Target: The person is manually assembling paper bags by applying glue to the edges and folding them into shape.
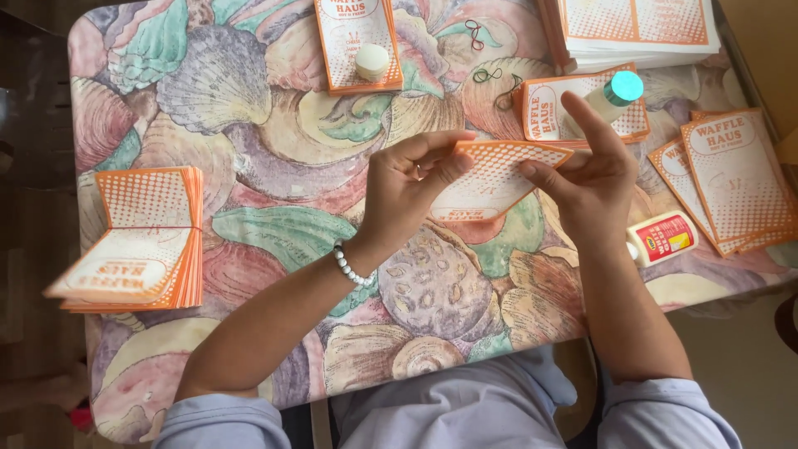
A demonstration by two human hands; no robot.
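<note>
Nearest to the camera are the pale blue sleeves [657, 411] of the person, pushed up above the elbows, and both bare forearms reach forward over the desk [249, 125], which has a cloth printed with big shells in soft colours. On the left wrist there is a bracelet of white beads [352, 268].

The two hands meet above the middle of the desk and hold one orange and white paper sleeve [492, 179] between them, lifted a little from the cloth. The left hand [407, 187] is closed on its left end, with the thumb on top and the fingers curled under. The right hand [592, 179] pinches the right end, and its index finger points straight up and away.

At the left side of the desk lies a thick stack of folded sleeves [137, 241] of the same kind, fanned a little. At the right side some flat sleeves [731, 179] lie spread, overlapping each other. Just beside the right wrist a glue bottle with a red label [662, 239] lies on its side. Behind the right hand stands a white bottle with a teal cap [613, 93], on top of another sleeve. At the far edge one more sleeve carries a small round white object [371, 61], and a tidy pile [636, 29] sits in the far right corner. A few rubber bands [490, 79] lie between them.
</note>
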